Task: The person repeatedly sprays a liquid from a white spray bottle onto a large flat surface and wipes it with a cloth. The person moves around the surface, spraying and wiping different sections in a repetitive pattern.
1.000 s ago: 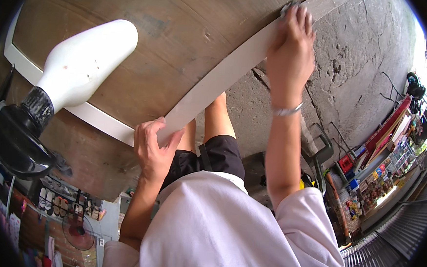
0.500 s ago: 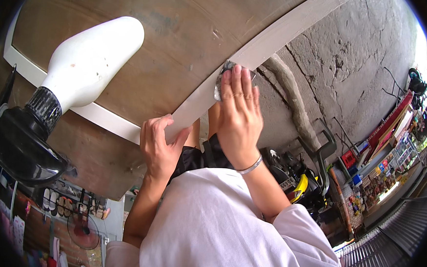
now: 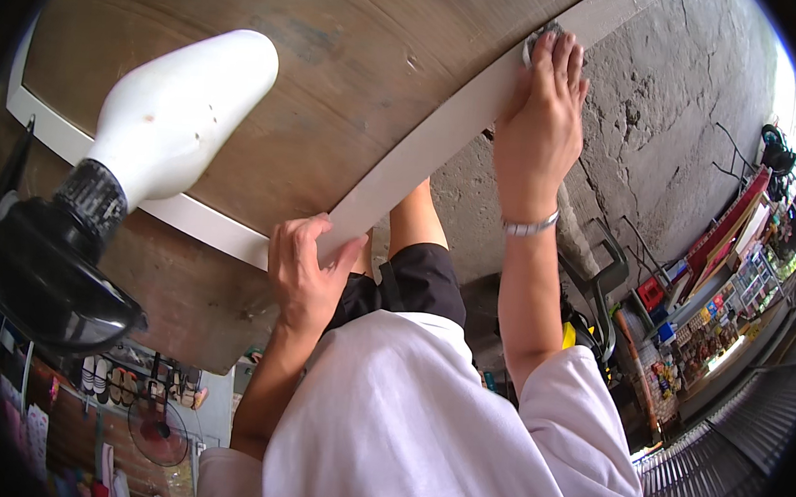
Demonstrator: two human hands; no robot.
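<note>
Left hand [image 3: 305,275] grips the corner of the white-edged wooden board [image 3: 334,108], fingers curled over its rim. White lamp-shaped object [image 3: 183,117] rests on the board. Right hand [image 3: 540,130] presses a grey pad [image 3: 540,39] flat against the white edge.

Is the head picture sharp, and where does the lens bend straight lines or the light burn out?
Head view: both hands sharp; white strip bows from fisheye; dark vignette rings the frame; daylight overexposed at the upper right rim.
</note>
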